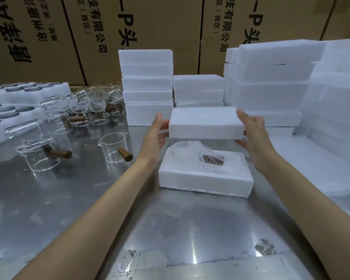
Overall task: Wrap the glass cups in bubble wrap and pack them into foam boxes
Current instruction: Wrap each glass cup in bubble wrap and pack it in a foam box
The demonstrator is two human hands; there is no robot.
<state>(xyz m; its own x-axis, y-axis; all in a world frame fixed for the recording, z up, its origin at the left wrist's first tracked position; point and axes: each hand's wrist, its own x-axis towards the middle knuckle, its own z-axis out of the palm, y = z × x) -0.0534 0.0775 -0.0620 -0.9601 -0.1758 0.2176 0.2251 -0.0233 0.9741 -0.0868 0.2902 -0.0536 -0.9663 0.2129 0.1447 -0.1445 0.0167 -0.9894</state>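
Note:
A white foam lid (205, 123) hangs in the air between both hands. My left hand (157, 136) grips its left end and my right hand (253, 134) grips its right end. Directly below lies a white foam box base (205, 178) on the steel table. In its recess sits a glass cup wrapped in bubble wrap (187, 149), with its brown wooden handle (211, 159) showing through the wrap. Several unwrapped glass cups with wooden handles (113, 147) stand or lie to the left.
Stacks of white foam boxes (147, 85) rise behind and along the right side (271, 77). Foam trays with round dark lids (10, 110) sit at the far left. Cardboard cartons (129, 27) form the back wall. Bare steel table (190, 229) lies in front.

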